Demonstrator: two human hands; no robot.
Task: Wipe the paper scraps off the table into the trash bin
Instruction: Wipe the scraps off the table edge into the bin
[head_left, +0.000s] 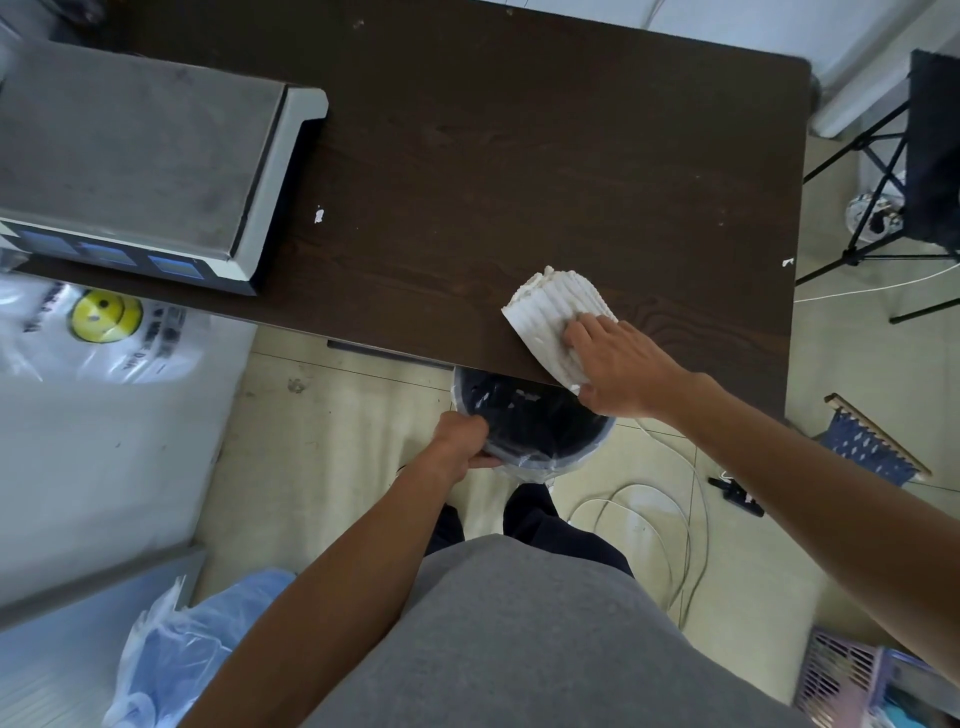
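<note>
left grip (460, 441) curled round the rim of the round dark trash bin (545, 431). Bin has a clear liner, white bits (524, 399) inside, and sits half under the dark woodgrain desk (467, 156) edge. right grip (618, 369) lies flat, fingers pressing the white ribbed cloth (545, 312) at that edge; cloth's long axis runs away from the wrist. paper scrap (318, 214) is far left of it, beside the grey metal scale (140, 156).

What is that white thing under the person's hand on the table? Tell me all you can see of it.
It is a white cloth, soft-looking, with raised parallel ribs, seemingly folded into a thick pad. It lies flat on the dark wood-look table at its near edge, one corner reaching just over the edge above the trash bin. The right hand rests on its near half; the far end is uncovered.
</note>
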